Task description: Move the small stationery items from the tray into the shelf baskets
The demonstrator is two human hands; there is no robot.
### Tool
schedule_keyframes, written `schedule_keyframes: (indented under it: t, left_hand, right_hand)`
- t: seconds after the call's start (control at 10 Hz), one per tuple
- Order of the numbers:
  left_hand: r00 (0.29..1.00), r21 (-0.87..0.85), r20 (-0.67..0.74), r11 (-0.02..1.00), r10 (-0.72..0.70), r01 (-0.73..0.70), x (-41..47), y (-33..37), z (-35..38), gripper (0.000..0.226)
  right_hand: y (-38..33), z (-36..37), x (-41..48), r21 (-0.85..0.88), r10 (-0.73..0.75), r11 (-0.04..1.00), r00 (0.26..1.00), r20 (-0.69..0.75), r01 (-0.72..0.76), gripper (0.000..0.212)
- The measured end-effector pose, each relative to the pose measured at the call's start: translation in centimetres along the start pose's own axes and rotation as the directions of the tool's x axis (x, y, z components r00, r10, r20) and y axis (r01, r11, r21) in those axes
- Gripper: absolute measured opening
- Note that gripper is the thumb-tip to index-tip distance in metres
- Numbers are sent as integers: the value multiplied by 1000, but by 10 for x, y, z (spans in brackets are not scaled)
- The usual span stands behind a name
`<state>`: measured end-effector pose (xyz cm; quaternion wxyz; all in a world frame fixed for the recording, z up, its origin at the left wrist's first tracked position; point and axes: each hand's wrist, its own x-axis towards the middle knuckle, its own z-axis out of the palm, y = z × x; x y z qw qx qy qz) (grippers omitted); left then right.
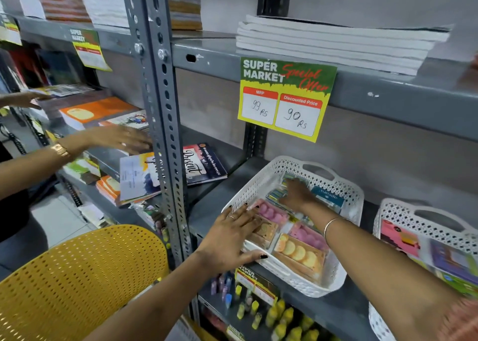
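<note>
A white perforated basket (344, 185) sits on the grey shelf and holds several packets of pink and yellow erasers (300, 252) plus a blue box (328, 198). My left hand (230, 239) lies flat on the basket's near-left rim and on the packets there, fingers spread. My right hand (297, 194) reaches deep into the basket and presses down on small packets near the back; what lies under its palm is hidden. A second white basket (403, 211) with colourful packs stands to the right. The yellow perforated tray (77, 283) is at the lower left.
Another person's hands (121, 139) work among notebooks on the left shelf bay. A slotted grey upright (165, 123) divides the bays. A price sign (284, 97) hangs from the shelf above, under stacked white books (336, 43). Glue bottles (274, 312) fill the shelf below.
</note>
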<state>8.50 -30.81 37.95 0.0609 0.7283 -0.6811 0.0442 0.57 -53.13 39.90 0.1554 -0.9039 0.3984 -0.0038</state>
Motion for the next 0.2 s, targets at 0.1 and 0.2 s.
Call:
schedule_keyframes:
  t: [0.1,0.2]
  left_hand:
    - [1000,-49,-17,999,24,-25,1,-1,-1,108]
    - [997,-146,-69,989,23,-33,-3,-1,-1,95]
  right_hand:
    - [-10,-17,-19,47,-52,997,991,-119,58,57]
    - [-21,-39,-57,72,-131,982,900,-416,176,49]
